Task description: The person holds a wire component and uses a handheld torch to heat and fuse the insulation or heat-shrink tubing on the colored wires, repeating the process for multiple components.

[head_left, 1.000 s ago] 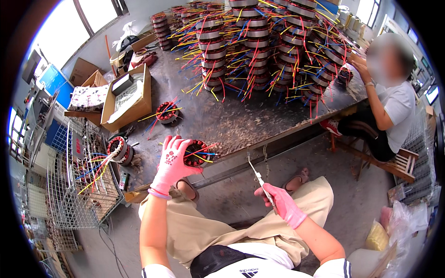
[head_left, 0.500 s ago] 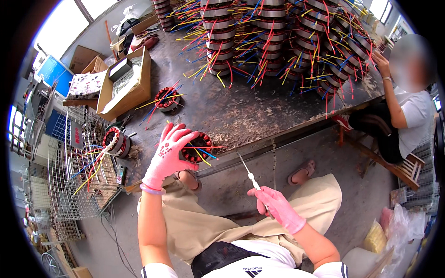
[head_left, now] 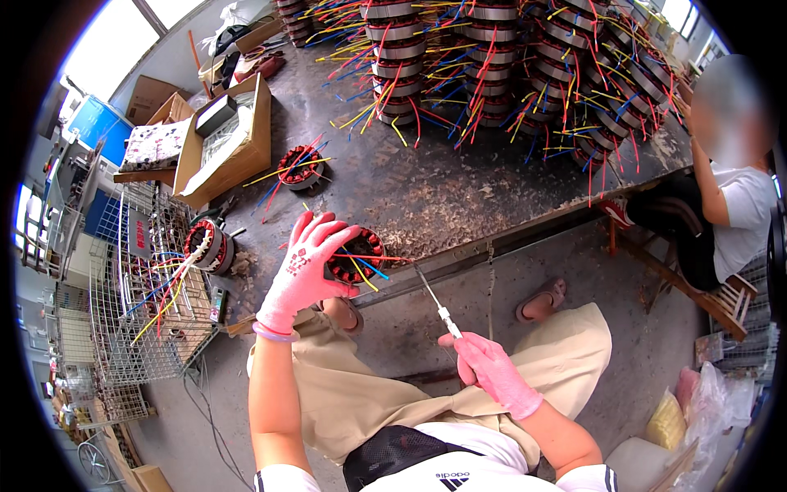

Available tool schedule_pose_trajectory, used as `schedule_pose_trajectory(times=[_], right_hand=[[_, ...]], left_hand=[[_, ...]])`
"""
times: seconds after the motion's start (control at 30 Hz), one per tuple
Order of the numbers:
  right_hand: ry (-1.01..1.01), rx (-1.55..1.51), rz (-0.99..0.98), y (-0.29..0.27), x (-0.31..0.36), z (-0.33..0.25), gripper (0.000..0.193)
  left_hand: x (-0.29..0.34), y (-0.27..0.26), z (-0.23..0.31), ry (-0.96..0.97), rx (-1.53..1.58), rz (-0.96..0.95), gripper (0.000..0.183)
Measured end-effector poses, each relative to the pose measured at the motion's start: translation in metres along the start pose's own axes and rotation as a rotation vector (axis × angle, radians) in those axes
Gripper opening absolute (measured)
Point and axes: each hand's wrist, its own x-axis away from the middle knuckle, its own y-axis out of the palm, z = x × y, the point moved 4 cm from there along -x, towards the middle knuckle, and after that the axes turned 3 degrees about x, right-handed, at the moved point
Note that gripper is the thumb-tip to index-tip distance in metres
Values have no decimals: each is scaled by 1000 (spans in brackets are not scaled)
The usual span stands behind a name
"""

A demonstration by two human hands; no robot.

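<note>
My left hand (head_left: 302, 271), in a pink glove, grips the left side of a motor stator (head_left: 373, 241) at the table's near edge. The stator is a ring with red windings. Red, blue and yellow wires stick out of it toward the right. My right hand (head_left: 496, 373), also in a pink glove, is closed round a slim tool (head_left: 445, 315) with a white handle and a long thin metal shaft. The shaft points up and left, its tip close to the end of the red wire; I cannot tell whether they touch.
Another stator (head_left: 301, 169) lies farther back on the dark worn table (head_left: 410, 193); one with bundled leads (head_left: 215, 248) sits at the left edge. Tall stacks of stators (head_left: 399, 70) fill the back. An open cardboard box (head_left: 261, 131) stands left. A person (head_left: 734, 193) sits at right.
The whole view has shifted slightly. Both hands keep nearly the same pose, the left on the stator and the right on the tool. At right, the other person's arm has moved slightly.
</note>
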Motion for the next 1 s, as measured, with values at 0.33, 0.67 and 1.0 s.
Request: schedule_pose_trajectory(times=[0.33,0.67,1.0], right_hand=[[-10,-12,2,2,0,-1,36],[-59,-32,7,4,0,-1,35],[-63,-57,-15,4,-1,3,29]], left_hand=[[1,1,-3,-9,33,34,89],[0,2,-2,11,-9,29,88],[1,2,-4,9,14,-6,90]])
